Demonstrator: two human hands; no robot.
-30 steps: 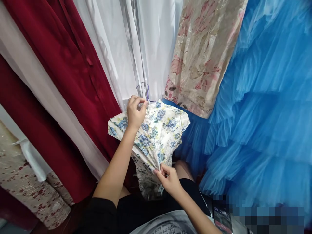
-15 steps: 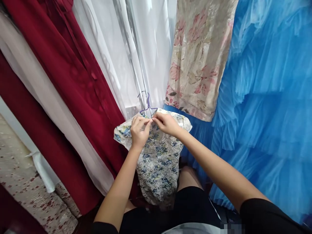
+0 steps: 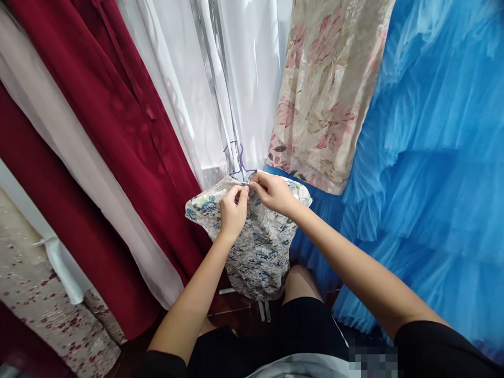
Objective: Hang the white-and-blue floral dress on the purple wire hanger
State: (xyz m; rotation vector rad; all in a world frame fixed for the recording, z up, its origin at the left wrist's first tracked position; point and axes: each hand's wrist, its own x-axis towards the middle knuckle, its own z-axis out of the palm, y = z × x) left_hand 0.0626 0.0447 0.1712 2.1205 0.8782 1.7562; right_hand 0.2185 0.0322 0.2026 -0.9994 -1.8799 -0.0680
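Observation:
A short-sleeved floral dress (image 3: 262, 252), white with blue and yellow print, hangs in front of me on a purple hanger (image 3: 241, 160). My left hand (image 3: 235, 206) pinches the neckline at its middle, thumb against bent fingers. Right beside it, my right hand (image 3: 271, 191) is closed on the same neckline, its fingertips almost touching the left ones. Whatever small fastening lies between the fingertips is too small to make out. Both sleeves spread out to either side of my hands.
Long dark red gowns (image 3: 106, 105) and a pale gown (image 3: 90, 152) hang at the left. White cloth (image 3: 255, 68) hangs behind the hanger. At the right are a cream dress with pink flowers (image 3: 318, 105) and a ruffled blue gown (image 3: 433, 184). My knee (image 3: 301, 283) is below.
My left hand has turned more upright and shifted slightly right, fingers curling in. The dress's lower end has risen, showing the floor and a metal stand leg beneath.

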